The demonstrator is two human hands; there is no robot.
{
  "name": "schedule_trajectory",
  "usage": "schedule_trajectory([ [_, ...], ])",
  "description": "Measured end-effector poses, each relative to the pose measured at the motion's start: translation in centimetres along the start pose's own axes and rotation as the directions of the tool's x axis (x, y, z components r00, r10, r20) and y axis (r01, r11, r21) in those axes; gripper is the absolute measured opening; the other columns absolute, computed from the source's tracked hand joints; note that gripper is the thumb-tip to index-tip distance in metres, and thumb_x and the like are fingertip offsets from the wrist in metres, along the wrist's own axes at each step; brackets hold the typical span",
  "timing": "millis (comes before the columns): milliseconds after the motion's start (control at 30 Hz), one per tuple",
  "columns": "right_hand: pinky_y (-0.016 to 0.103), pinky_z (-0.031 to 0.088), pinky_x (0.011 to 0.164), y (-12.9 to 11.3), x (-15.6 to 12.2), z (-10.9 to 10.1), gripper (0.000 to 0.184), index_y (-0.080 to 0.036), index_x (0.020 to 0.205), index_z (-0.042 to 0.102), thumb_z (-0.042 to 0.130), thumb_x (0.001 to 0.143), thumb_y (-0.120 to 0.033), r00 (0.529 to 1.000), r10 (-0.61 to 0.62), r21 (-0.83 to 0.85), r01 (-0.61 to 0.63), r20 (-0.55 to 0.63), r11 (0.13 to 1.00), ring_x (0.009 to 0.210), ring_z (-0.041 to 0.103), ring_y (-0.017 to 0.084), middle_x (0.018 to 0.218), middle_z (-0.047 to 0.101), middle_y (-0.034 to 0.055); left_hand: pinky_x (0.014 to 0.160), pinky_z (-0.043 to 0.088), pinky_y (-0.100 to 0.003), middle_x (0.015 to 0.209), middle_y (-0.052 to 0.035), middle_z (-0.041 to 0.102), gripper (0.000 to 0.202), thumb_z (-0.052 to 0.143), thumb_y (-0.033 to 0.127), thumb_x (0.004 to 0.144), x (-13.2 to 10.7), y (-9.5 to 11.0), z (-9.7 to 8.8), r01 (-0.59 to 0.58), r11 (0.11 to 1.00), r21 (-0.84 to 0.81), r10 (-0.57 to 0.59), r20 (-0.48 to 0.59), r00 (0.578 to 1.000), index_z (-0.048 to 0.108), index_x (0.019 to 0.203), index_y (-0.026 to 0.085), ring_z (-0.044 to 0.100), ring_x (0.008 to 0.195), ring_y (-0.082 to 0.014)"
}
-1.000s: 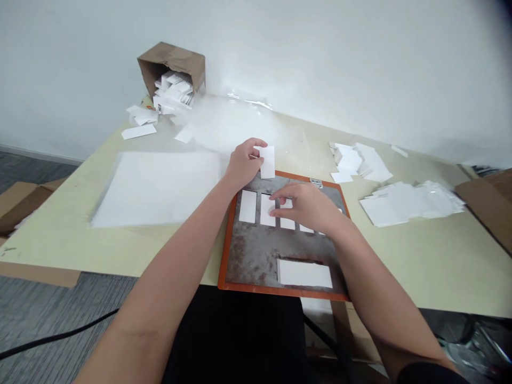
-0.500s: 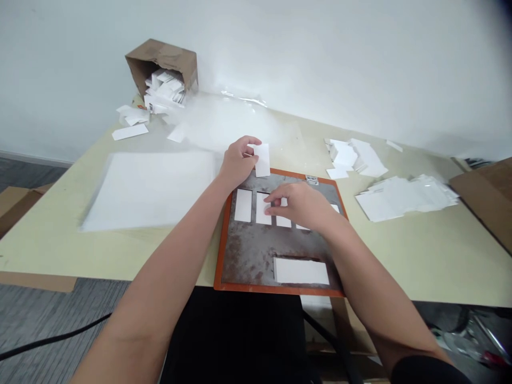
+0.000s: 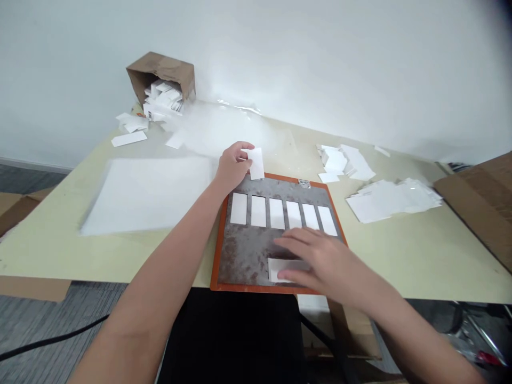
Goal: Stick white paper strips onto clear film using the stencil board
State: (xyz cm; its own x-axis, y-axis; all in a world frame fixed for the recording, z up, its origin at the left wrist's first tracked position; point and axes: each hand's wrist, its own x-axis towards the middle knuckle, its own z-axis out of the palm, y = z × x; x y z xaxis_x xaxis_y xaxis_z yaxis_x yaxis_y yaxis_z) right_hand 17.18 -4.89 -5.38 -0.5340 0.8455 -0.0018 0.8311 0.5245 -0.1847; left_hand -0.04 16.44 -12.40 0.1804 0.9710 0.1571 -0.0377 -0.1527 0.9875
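My left hand (image 3: 234, 168) pinches a small white card (image 3: 256, 163) at the far edge of a rusty metal plate with an orange frame (image 3: 248, 250). Several white rectangular cards (image 3: 277, 213) lie side by side in a row on the plate, uncovered by either hand. My right hand (image 3: 320, 261) rests with fingers apart over a wide white card (image 3: 280, 270) near the plate's near edge, hiding most of it.
A tipped cardboard box (image 3: 160, 72) spills white cards at the back left. A white sheet stack (image 3: 148, 197) lies left of the plate, and loose white card piles (image 3: 384, 200) lie right. A cardboard sheet (image 3: 476, 205) overhangs the table's right side.
My right hand has moved from the card row toward me, onto the wide card, uncovering the whole row. My left hand still holds its card. The view has shifted slightly.
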Motion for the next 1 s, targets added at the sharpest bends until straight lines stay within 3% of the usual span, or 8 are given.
schedule_trajectory([
  [133, 0.041, 0.053, 0.079, -0.9, -3.4, 3.5, 0.036, -0.016, 0.113, 0.068, 0.054, 0.096, -0.045, 0.972, -0.075, -0.201, 0.03, -0.221, 0.979, 0.093, 0.066, 0.026, 0.105, 0.072, 0.013, 0.056, 0.053, -0.027, 0.077, 0.0002, 0.062, 0.034, 0.059, 0.005, 0.07, 0.1, 0.0, -0.2, 0.016, 0.994, -0.106, -0.021, -0.054, 0.998, 0.064, 0.099, 0.021, 0.061, 0.063, -0.0139],
  [267, 0.04, 0.05, 0.079, -1.0, -4.1, 5.0, 0.035, -0.01, 0.114, 0.066, 0.051, 0.099, -0.037, 0.949, -0.106, -0.248, 0.031, -0.295, 0.968, 0.088, 0.065, 0.023, 0.101, 0.072, 0.0131, 0.055, 0.049, -0.025, 0.071, 0.0018, 0.06, 0.035, 0.063, 0.008, 0.065, 0.5, -0.2, -0.6, 0.024, 0.97, -0.243, -0.062, -0.152, 0.986, 0.064, 0.097, 0.022, 0.062, 0.067, -0.0151],
  [433, 0.04, 0.048, 0.082, -0.6, -3.6, 5.3, 0.034, -0.008, 0.109, 0.067, 0.049, 0.099, -0.035, 0.935, -0.176, -0.316, 0.073, -0.309, 0.946, 0.087, 0.064, 0.023, 0.1, 0.072, 0.0133, 0.062, 0.045, -0.024, 0.065, 0.006, 0.055, 0.037, 0.065, 0.011, 0.06, 1.0, -0.5, -1.2, 0.032, 0.918, -0.394, -0.13, -0.225, 0.966, 0.063, 0.096, 0.022, 0.059, 0.063, -0.0107],
  [833, 0.039, 0.043, 0.084, -0.4, -3.3, 5.3, 0.033, -0.008, 0.106, 0.065, 0.046, 0.101, -0.034, 0.923, -0.259, -0.437, 0.116, -0.283, 0.892, 0.086, 0.062, 0.022, 0.099, 0.069, 0.0132, 0.061, 0.036, -0.022, 0.064, 0.0059, 0.059, 0.047, 0.067, 0.014, 0.057, 0.9, 0.0, -2.0, 0.082, 0.816, -0.572, -0.236, -0.201, 0.951, 0.06, 0.103, 0.019, 0.055, 0.058, -0.0082],
  [1000, 0.04, 0.043, 0.082, -0.1, -3.4, 3.9, 0.031, -0.006, 0.107, 0.065, 0.049, 0.099, -0.032, 0.912, -0.274, -0.409, 0.134, -0.306, 0.903, 0.085, 0.061, 0.023, 0.098, 0.069, 0.0148, 0.061, 0.036, -0.022, 0.064, 0.0054, 0.059, 0.046, 0.068, 0.011, 0.057, 1.0, 0.0, -1.9, 0.09, 0.776, -0.624, -0.274, -0.205, 0.94, 0.061, 0.101, 0.018, 0.056, 0.059, -0.0086],
])
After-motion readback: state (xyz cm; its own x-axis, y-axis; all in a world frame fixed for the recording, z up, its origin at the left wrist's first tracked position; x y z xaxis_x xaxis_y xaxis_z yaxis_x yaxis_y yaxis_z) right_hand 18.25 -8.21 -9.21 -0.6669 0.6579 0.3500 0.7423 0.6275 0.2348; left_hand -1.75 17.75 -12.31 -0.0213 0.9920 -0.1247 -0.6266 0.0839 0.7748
